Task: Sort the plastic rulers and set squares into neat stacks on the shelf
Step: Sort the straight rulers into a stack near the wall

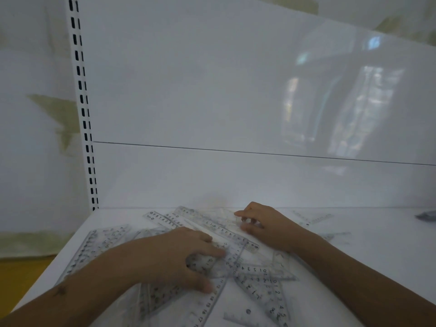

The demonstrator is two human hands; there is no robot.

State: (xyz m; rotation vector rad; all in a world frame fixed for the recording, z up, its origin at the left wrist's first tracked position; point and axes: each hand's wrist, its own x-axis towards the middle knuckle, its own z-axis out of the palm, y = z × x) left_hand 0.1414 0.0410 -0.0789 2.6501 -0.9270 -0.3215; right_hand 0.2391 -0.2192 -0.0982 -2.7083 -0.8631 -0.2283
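On the white metal shelf, left hand presses spread fingers onto scattered clear plastic rulers; at one o'clock, right hand pinches a transparent ruler.

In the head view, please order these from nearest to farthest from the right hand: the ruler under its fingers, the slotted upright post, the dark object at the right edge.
From the right hand:
1. Ruler, touching its fingers, at the shelf back.
2. Dark object, far right.
3. Slotted upright post, far left, above.

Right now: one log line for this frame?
phase: sorting | left hand: on rulers and set squares, unstacked | right hand: grips ruler | shelf
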